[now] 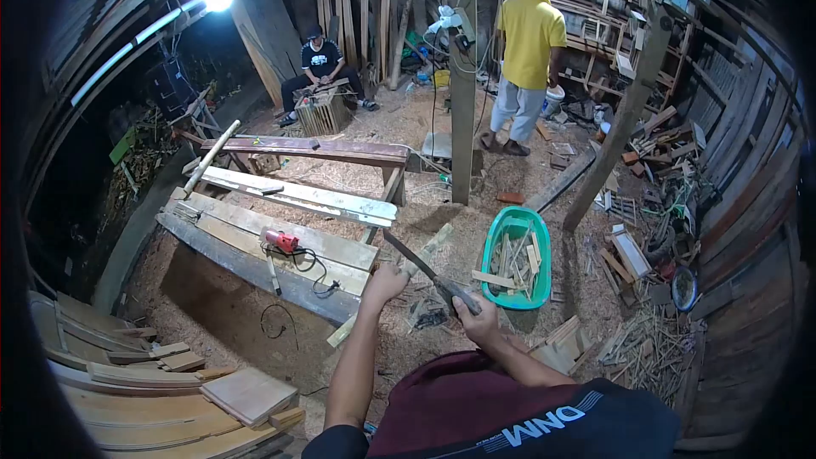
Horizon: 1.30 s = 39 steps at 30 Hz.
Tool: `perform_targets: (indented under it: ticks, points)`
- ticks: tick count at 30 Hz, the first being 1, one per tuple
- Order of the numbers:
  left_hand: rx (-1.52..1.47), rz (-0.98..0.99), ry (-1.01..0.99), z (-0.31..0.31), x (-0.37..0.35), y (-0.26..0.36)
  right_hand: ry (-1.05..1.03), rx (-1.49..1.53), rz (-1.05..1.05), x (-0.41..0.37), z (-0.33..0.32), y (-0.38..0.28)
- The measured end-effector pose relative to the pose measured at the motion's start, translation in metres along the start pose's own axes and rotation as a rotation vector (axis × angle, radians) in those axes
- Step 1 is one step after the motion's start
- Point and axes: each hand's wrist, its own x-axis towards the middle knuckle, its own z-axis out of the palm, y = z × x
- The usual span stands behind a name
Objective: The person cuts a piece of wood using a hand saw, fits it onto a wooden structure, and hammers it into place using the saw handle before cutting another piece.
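Note:
In my right hand point(478, 316) is the dark handle of a long-bladed knife point(410, 257), its blade pointing up and to the left. My left hand point(387, 282) is closed around a pale wooden strip point(433, 246), which slants from upper right to lower left. The blade lies close to the strip just above my left hand; whether they touch I cannot tell. Right of the knife, a green tub point(487, 248) holds wood offcuts.
A red power tool point(282, 240) with a black cord lies on the plank bench point(229, 225) at left. Wooden posts point(461, 119) stand ahead. One person point(321, 59) sits at the back; another point(529, 42) stands in yellow. Scrap wood point(650, 344) lies right.

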Motion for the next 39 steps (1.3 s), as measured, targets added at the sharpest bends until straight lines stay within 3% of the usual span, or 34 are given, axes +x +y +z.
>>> perform_targets:
  ticks: [5,7,11,16,18,22,24,30,39]
  points:
    - [0.32,0.058,-0.005,0.006,-0.008,-0.016,-0.091,0.028,0.08,0.023,-0.001,-0.034]
    - [0.275,0.014,0.018,0.014,-0.022,-0.019,-0.13,0.044,0.081,0.033,-0.007,-0.047]
    - [0.077,-0.041,0.084,0.008,-0.042,-0.007,-0.007,0.083,-0.037,0.044,-0.006,-0.056]
    - [-0.074,0.14,0.178,-0.014,-0.046,0.006,0.233,-0.046,0.036,0.08,-0.012,-0.065]
    - [-0.039,0.145,0.184,-0.034,-0.056,0.032,0.346,-0.174,-0.119,0.109,-0.013,-0.064]
    - [-0.045,0.238,0.187,-0.056,-0.071,0.073,0.366,-0.082,-0.123,0.144,-0.005,-0.081]
    - [0.015,0.271,0.207,-0.055,-0.073,0.077,0.31,-0.126,0.022,0.148,0.0,-0.072]
    - [0.026,0.258,0.223,-0.073,-0.098,0.097,0.196,0.323,0.022,0.153,0.009,-0.057]
    - [0.079,0.256,0.253,-0.075,-0.112,0.099,0.087,0.822,0.379,0.15,0.012,-0.054]
